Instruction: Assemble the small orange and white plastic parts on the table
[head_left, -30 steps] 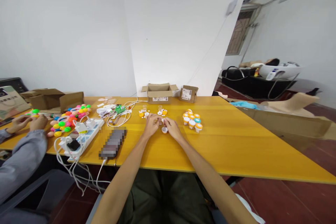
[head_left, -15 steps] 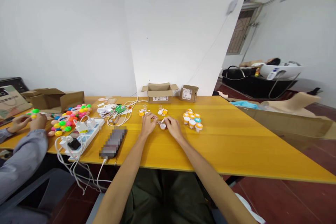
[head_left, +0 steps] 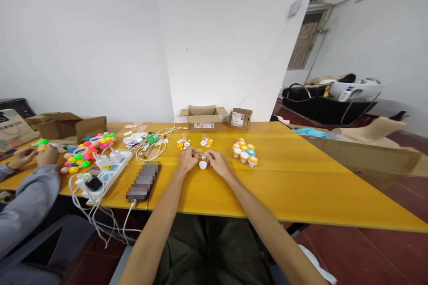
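My left hand [head_left: 187, 161] and my right hand [head_left: 216, 163] meet at the middle of a yellow table [head_left: 294, 178], fingers pinched together around a tiny pale part I cannot make out. A small white round cap [head_left: 203, 165] lies on the table between them, just below the fingertips. Loose white and orange pieces [head_left: 195, 143] are scattered just beyond my hands. A cluster of small pots with orange and teal lids [head_left: 245, 152] stands to the right of my right hand.
An open cardboard box [head_left: 203, 118] and a smaller box [head_left: 240, 119] sit at the far edge. A power strip with cables [head_left: 107, 171] and a dark phone [head_left: 143, 181] lie left. Another person's hands [head_left: 35, 156] work near colourful balls [head_left: 85, 153].
Both hands stayed close together and shifted slightly. The white cap now lies a little left of and lower than where it was half a second ago.
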Motion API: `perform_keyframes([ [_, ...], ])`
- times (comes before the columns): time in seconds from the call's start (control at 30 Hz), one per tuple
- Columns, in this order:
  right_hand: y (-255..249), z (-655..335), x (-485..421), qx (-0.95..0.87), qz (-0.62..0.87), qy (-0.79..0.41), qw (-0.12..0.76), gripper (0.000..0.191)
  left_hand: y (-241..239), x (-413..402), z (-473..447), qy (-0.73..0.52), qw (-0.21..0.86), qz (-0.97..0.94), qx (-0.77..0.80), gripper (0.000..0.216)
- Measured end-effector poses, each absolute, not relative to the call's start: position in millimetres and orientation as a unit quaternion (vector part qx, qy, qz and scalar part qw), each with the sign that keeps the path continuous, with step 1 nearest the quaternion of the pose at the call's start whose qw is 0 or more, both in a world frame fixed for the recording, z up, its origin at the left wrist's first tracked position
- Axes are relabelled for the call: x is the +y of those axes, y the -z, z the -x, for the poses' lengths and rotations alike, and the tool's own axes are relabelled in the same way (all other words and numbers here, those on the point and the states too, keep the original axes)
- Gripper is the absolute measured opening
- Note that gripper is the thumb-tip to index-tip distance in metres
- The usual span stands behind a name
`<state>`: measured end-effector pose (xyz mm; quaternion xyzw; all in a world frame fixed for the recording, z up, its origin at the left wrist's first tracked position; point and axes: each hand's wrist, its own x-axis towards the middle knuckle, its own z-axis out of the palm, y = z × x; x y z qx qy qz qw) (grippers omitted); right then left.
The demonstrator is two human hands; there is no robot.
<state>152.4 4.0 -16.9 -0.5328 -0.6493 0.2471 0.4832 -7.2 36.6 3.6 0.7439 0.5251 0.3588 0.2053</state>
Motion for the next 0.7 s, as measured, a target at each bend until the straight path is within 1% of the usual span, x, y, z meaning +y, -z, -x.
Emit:
perform_keyframes([
  [0.13,15.3,-150.6,4.9,-0.656,0.525,-0.247,0.482,0.02,0.4,40.6,7.5,-0.356,0.207,-0.754,0.511,0.016],
  [0.37,17.1,-148.7,12.8,-0.678,0.513,-0.199,0.488,0.015,1.9,42.0,8.4,-0.373,0.217,-0.751,0.5,0.013],
  [0.53,18.4,-150.0,13.3,-0.682,0.546,-0.173,0.455,0.014,1.5,42.6,7.6,-0.388,0.239,-0.742,0.491,0.011],
  [0.7,18.4,-151.1,10.9,-0.682,0.557,-0.167,0.443,0.018,5.3,46.8,7.4,-0.409,0.223,-0.743,0.48,0.013],
])
